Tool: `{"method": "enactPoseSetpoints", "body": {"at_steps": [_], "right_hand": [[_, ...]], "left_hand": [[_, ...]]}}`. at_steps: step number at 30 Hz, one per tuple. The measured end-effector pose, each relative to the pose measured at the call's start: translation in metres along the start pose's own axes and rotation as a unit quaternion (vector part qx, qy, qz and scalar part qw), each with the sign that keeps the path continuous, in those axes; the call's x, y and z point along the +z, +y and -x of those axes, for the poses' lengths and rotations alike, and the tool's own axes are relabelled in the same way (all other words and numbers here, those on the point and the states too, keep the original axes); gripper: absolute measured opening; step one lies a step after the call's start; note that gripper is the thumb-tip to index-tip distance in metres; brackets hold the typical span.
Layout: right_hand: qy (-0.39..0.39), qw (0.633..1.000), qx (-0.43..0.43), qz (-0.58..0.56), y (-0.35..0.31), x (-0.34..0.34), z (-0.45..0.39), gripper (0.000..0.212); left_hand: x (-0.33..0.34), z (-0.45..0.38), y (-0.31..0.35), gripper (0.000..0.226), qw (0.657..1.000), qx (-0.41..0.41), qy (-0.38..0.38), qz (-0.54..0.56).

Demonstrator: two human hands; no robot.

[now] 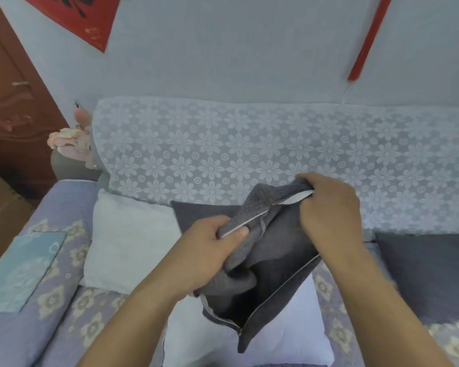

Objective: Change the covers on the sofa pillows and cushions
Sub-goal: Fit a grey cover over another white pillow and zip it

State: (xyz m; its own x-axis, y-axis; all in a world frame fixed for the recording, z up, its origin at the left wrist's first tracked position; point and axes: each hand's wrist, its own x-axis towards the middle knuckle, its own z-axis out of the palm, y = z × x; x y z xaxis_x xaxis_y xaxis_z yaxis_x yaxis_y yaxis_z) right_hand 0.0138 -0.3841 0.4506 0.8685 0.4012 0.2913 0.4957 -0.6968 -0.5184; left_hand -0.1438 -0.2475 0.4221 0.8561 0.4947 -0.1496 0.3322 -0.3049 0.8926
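Partly hidden: white pillow [289, 337] under grey cover [273, 263].

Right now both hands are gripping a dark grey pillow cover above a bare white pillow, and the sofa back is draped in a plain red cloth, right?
Not quite. The head view shows the sofa back draped in a pale lace cloth with a daisy pattern, not plain red. The rest holds: the left hand and right hand both grip the dark grey pillow cover above a bare white pillow.

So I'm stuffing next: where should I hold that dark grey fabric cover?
Probably grip the dark grey fabric cover at its pale-edged opening, one side per hand from above, as the left hand and right hand do; the mouth gapes there.
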Motion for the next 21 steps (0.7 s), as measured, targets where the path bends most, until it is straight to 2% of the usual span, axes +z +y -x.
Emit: {"method": "enactPoseSetpoints", "body": {"at_steps": [2,3,4,6,7,9,11,13,15,17,18,20,21], "right_hand": [[0.033,0.999,-0.014,-0.036,-0.001,0.0,-0.005,0.046],[0.03,0.998,-0.021,-0.06,-0.002,0.002,-0.006,0.045],[0.012,0.995,-0.014,-0.1,-0.004,0.002,-0.007,0.045],[-0.052,0.979,0.019,-0.194,-0.007,0.002,-0.007,0.046],[-0.089,0.973,0.026,-0.213,-0.008,0.002,-0.006,0.042],[-0.161,0.964,0.01,-0.211,-0.01,0.006,0.0,0.025],[-0.232,0.948,-0.013,-0.218,-0.014,0.01,0.008,0.009],[-0.299,0.939,-0.037,-0.166,-0.011,0.023,0.015,0.019],[-0.302,0.951,-0.069,-0.013,-0.003,0.039,0.017,0.024],[-0.224,0.969,-0.051,0.09,0.008,0.046,0.013,0.023],[-0.181,0.979,-0.025,0.088,0.014,0.047,0.01,0.03],[-0.106,0.994,0.008,0.008,0.024,0.047,0.006,0.04],[-0.086,0.996,0.003,-0.038,0.026,0.047,0.006,0.04]], "left_hand": [[-0.004,0.003,0.002,0.019,0.997,-0.011,-0.047,-0.062],[-0.006,0.003,0.003,0.022,0.994,-0.006,-0.037,-0.1],[-0.009,0.001,0.001,0.021,0.989,0.001,-0.003,-0.147],[-0.016,-0.005,-0.006,0.005,0.962,0.028,0.124,-0.241],[-0.021,-0.009,-0.01,0.009,0.944,0.037,0.193,-0.265],[-0.03,-0.014,-0.018,0.03,0.934,0.04,0.283,-0.215],[-0.036,-0.02,-0.016,0.035,0.952,0.014,0.305,-0.015],[-0.033,-0.024,-0.008,0.034,0.946,-0.008,0.249,0.206],[-0.028,-0.023,-0.003,0.028,0.946,-0.023,0.182,0.267],[-0.027,-0.015,-0.003,0.012,0.969,-0.012,0.101,0.226],[-0.026,-0.01,-0.006,0.009,0.983,-0.007,0.045,0.176],[-0.019,-0.004,-0.022,0.023,0.999,-0.015,-0.042,-0.004],[-0.013,-0.004,-0.033,0.028,0.991,-0.03,-0.041,-0.122]]}}
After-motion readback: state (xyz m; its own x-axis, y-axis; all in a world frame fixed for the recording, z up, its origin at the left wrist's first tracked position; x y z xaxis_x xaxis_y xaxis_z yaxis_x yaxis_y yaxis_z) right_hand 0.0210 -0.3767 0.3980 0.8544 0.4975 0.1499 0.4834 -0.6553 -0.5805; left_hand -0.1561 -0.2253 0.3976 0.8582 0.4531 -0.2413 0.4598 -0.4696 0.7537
